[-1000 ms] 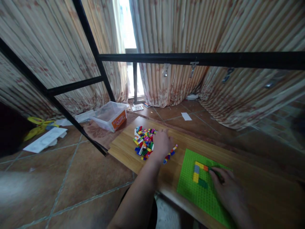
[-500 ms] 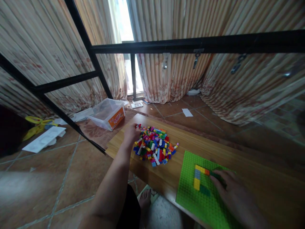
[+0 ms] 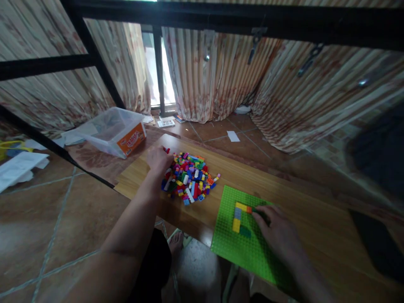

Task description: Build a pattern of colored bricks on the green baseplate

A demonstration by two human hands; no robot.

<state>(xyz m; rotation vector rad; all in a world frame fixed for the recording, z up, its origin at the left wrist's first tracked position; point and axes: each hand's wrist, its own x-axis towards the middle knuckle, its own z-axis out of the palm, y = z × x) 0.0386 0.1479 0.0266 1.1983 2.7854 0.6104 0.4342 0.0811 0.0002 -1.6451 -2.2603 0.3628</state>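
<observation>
A heap of small coloured bricks (image 3: 189, 179) lies on a low wooden table (image 3: 296, 202). My left hand (image 3: 158, 160) rests at the heap's left edge, fingers curled, with a red brick (image 3: 166, 150) at its fingertips. A green baseplate (image 3: 233, 244) lies near the table's front edge and carries a short line of yellow, blue, orange and green bricks (image 3: 240, 216). My right hand (image 3: 277, 231) lies on the plate, its fingertips pressing on a dark green brick (image 3: 259, 211) at the right end of that line.
A clear plastic box (image 3: 113, 131) with an orange label stands on the tiled floor to the left. Black metal bars (image 3: 221, 19) cross overhead and at the left. Curtains hang behind. Papers (image 3: 19, 166) lie on the floor at far left. My bare foot (image 3: 176, 244) shows under the table.
My left hand has gone from the right side of the brick heap to its left edge, uncovering the heap. The view tilted down. My right hand stayed on the baseplate.
</observation>
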